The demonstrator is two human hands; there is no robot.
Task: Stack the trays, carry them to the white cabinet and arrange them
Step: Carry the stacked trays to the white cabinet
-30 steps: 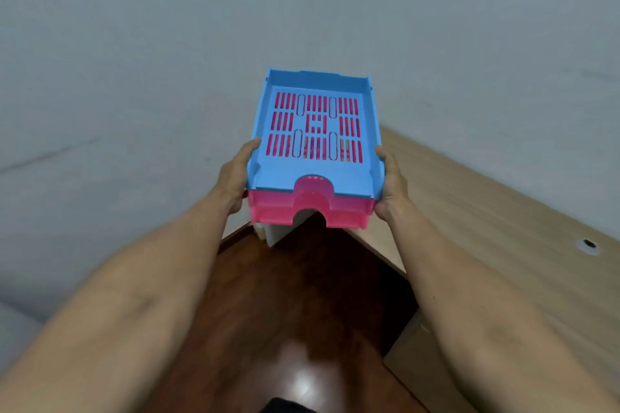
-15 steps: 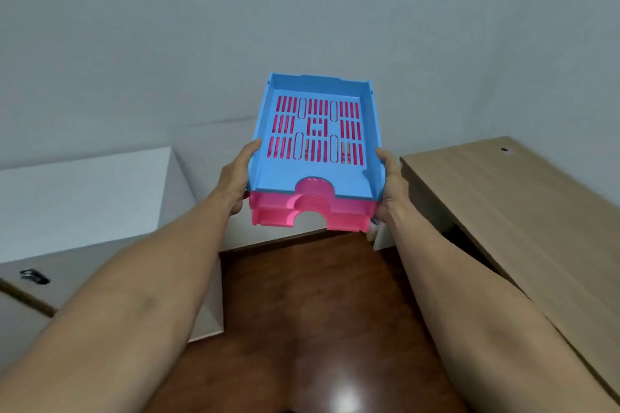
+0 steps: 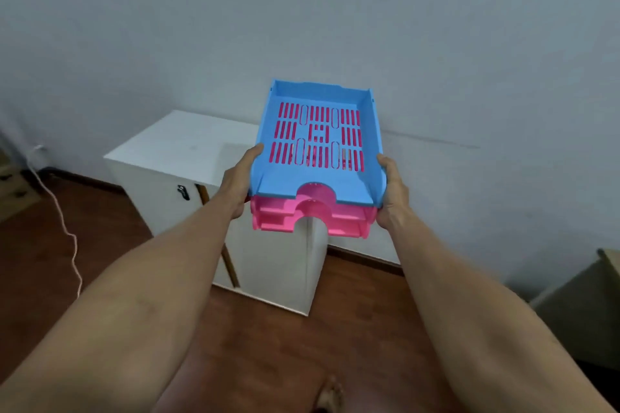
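Trays gripped by side edges, both hands, above white cabinet.

The blue tray looks like smooth moulded plastic with a slight sheen, its base pierced by slots. The pink trays beneath it are the same glossy plastic. The white cabinet has a smooth, matt laminate-like top, and a small dark metal handle sits on its front. The floor is dark reddish wood, polished enough to reflect light. The wall is matt painted plaster.
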